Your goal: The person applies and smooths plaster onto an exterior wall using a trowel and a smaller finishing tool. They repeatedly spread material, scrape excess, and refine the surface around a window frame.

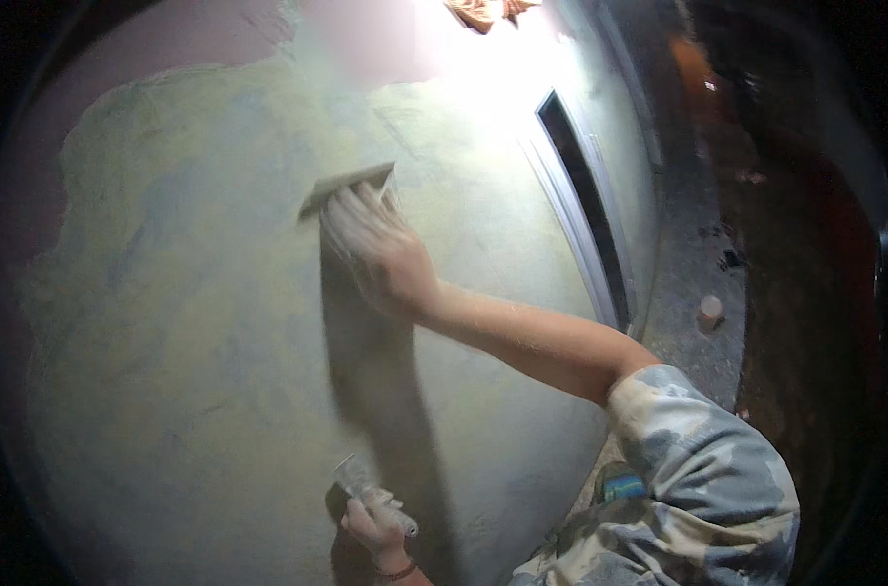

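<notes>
My right hand (385, 256) grips a flat, wide trowel (344, 188) and presses its blade against the plastered wall (190, 322), high and near the middle of the view; the hand is blurred by motion. Low in the view, my left hand (371, 525) holds a smaller putty knife (358, 485) coated in plaster, its blade pointing up and close to the wall. The wall is covered with wet greenish-grey plaster. A bare pinkish patch (200, 39) remains at the top left.
A narrow dark opening with a white frame (585, 215) runs along the wall to the right. Below it lies a grey floor (688, 264) with a small cylindrical container (709, 311). Bright light glares at the top. My sleeve is paint-stained.
</notes>
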`<state>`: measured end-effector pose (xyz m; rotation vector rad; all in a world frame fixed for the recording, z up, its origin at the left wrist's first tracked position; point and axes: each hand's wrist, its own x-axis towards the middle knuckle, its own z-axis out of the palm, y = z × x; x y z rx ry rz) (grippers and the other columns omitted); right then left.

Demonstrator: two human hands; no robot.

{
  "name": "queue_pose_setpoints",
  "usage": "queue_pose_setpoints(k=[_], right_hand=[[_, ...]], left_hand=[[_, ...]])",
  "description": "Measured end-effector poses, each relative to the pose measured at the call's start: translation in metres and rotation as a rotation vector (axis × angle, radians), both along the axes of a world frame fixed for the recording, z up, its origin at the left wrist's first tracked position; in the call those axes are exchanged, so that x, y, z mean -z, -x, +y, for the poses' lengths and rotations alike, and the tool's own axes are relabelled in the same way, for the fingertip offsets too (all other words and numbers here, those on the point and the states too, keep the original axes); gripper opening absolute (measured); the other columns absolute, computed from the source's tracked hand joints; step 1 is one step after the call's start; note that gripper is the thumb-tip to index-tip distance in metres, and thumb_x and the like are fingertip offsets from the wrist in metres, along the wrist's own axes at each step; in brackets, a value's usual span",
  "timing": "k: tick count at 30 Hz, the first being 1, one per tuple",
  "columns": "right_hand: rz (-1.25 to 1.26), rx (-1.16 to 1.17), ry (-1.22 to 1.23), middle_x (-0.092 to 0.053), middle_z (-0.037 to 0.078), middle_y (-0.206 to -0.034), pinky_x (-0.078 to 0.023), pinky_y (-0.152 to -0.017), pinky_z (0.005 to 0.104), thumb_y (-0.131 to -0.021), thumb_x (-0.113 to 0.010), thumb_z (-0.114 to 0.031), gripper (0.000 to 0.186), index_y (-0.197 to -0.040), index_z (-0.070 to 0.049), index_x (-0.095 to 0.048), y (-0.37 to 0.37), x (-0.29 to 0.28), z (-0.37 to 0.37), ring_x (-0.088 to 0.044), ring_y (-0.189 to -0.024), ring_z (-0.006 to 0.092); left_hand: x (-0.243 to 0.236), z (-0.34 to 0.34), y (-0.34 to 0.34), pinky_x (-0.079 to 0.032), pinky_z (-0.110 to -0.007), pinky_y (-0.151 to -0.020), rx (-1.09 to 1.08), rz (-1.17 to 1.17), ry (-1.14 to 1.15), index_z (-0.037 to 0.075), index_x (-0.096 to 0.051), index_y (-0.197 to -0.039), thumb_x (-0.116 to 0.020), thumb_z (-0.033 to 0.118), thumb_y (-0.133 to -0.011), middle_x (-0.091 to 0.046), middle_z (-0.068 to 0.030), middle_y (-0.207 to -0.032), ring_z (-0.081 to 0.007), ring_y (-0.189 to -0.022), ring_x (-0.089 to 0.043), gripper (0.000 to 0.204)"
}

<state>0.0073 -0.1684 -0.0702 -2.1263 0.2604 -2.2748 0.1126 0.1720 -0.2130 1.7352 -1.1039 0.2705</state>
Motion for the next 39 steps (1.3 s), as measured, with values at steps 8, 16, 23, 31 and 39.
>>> queue_pose_setpoints(k=[8,16,23,31,39], right_hand=[[-0.164,-0.095,-0.079,-0.045,0.019,-0.153,-0.025,-0.123,0.0487,-0.099,-0.048,-0.015,0.044,-0.141,-0.002,-0.054,0.048,0.013,-0.029,-0.035,-0.147,0.0362],[0.322,-0.361,0.565,-0.030,0.007,-0.165,-0.018,-0.124,0.0625,-0.090,-0.055,-0.016,0.060,-0.149,-0.014,-0.044,0.046,0.101,0.045,-0.025,-0.153,0.0320],[-0.231,-0.004,-0.235,-0.046,0.018,-0.153,-0.025,-0.124,0.0487,-0.096,-0.049,-0.011,0.049,-0.144,-0.002,-0.051,0.130,0.064,-0.041,-0.039,-0.146,0.0351],[0.390,-0.135,0.488,-0.035,0.007,-0.163,-0.016,-0.127,0.0522,-0.095,-0.050,-0.019,0.053,-0.148,-0.013,-0.049,0.138,0.099,-0.009,-0.026,-0.153,0.0283],[0.024,0.134,0.111,-0.037,0.016,-0.160,-0.026,-0.123,0.0508,-0.096,-0.053,-0.016,0.053,-0.148,-0.006,-0.047,0.129,0.060,-0.019,-0.029,-0.150,0.0361]], left_hand=[[0.000,-0.002,0.035,-0.051,-0.036,-0.049,-0.015,-0.257,-0.047,-0.001,-0.056,-0.070,-0.053,0.017,-0.102,-0.067,-0.0165,-0.062,-0.0253,-0.053,-0.068,0.036],[-0.016,-0.023,0.069,-0.049,-0.031,-0.045,-0.028,-0.031,0.256,-0.002,-0.054,-0.083,-0.047,0.020,-0.107,-0.063,-0.0118,-0.069,-0.0172,-0.049,-0.059,0.033],[0.010,-0.028,0.114,-0.049,-0.033,-0.044,-0.015,-0.083,0.248,-0.002,-0.054,-0.083,-0.049,0.021,-0.106,-0.062,-0.0119,-0.068,-0.0181,-0.049,-0.058,0.033],[0.037,-0.028,0.131,-0.049,-0.032,-0.046,-0.015,-0.038,0.268,-0.003,-0.054,-0.078,-0.048,0.017,-0.105,-0.064,-0.0134,-0.065,-0.0204,-0.050,-0.062,0.035],[0.035,-0.025,0.126,-0.049,-0.033,-0.045,0.017,-0.044,0.267,-0.002,-0.054,-0.081,-0.048,0.019,-0.106,-0.062,-0.0123,-0.066,-0.0183,-0.050,-0.060,0.033]])
